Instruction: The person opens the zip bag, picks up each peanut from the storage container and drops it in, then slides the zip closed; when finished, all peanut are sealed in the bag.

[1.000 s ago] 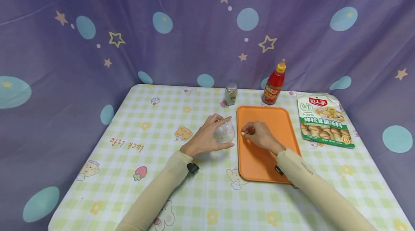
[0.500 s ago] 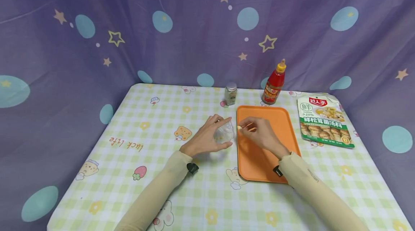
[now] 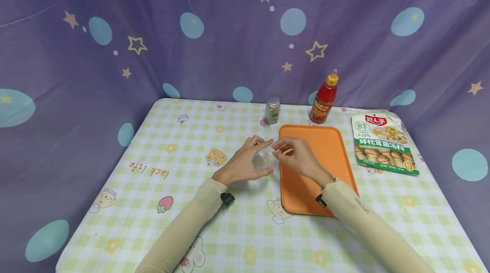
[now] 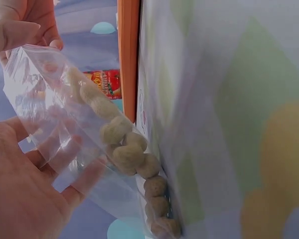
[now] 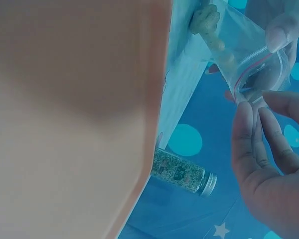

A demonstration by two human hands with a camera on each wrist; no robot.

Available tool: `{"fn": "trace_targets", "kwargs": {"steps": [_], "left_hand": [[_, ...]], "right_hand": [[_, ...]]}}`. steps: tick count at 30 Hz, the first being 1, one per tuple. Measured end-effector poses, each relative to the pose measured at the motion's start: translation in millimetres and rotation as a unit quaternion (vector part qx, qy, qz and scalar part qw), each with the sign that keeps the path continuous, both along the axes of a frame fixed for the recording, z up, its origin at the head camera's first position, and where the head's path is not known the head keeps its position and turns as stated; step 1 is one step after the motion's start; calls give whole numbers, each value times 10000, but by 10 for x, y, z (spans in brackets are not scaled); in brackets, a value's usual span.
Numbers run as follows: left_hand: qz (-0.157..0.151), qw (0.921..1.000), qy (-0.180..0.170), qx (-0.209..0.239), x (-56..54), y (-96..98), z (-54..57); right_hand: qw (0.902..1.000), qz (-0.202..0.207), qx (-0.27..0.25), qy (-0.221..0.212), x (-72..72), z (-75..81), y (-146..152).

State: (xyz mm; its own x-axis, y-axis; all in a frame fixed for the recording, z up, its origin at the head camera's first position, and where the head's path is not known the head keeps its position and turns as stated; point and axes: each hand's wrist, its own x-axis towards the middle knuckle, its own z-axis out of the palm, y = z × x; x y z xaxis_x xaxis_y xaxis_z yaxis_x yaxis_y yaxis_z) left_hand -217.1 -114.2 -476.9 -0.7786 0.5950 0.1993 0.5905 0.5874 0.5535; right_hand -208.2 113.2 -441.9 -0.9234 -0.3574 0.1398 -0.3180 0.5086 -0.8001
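My left hand [image 3: 245, 160] holds a clear zip bag [image 4: 50, 94] at its mouth, thumb and fingers on opposite sides. Several tan, lumpy peanuts in their shells [image 4: 127, 154] lie along the bag's lower part, seen in the left wrist view. My right hand [image 3: 300, 156] is at the bag's mouth, over the left edge of the orange tray [image 3: 317, 198]. Its thumb and fingertips pinch together there in the right wrist view, around a small pale piece that looks like a peanut, mostly hidden. The bag's mouth with its red zip line [image 5: 254, 69] gapes open.
Behind the tray stand a spice jar with a silver lid [image 3: 272, 111] and a red sauce bottle with a yellow cap [image 3: 323, 98]. A green and white food pouch [image 3: 384, 143] lies to the right. A checked cloth [image 3: 214, 230] covers the table.
My right hand has moved left from over the tray to the bag's mouth, carrying the small pale piece. My left hand and the bag have stayed nearly still.
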Motion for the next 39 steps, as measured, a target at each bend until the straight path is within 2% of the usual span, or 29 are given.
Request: {"fn": "trace_targets", "kwargs": {"steps": [10, 13, 16, 20, 24, 30, 39], "left_hand": [[36, 10000, -25, -49, 18, 13, 13], [24, 10000, -63, -9, 20, 19, 11], [13, 9999, -90, 56, 21, 23, 5], [4, 9999, -4, 133, 21, 32, 0], [3, 9998, 40, 181, 27, 42, -1], [6, 9997, 10, 236, 36, 42, 4], [27, 9996, 247, 106, 28, 47, 15]], "right_hand": [[9996, -264, 44, -70, 31, -49, 103], [9985, -389, 22, -388, 52, -110, 111], [9954, -330, -217, -870, 81, -165, 97], [9840, -256, -714, -1609, 120, -208, 53], [9748, -356, -928, -1999, 146, -235, 4], [9733, -459, -994, -2019, 160, -252, -69], [9773, -534, -1023, -1779, 145, -247, -147]]}}
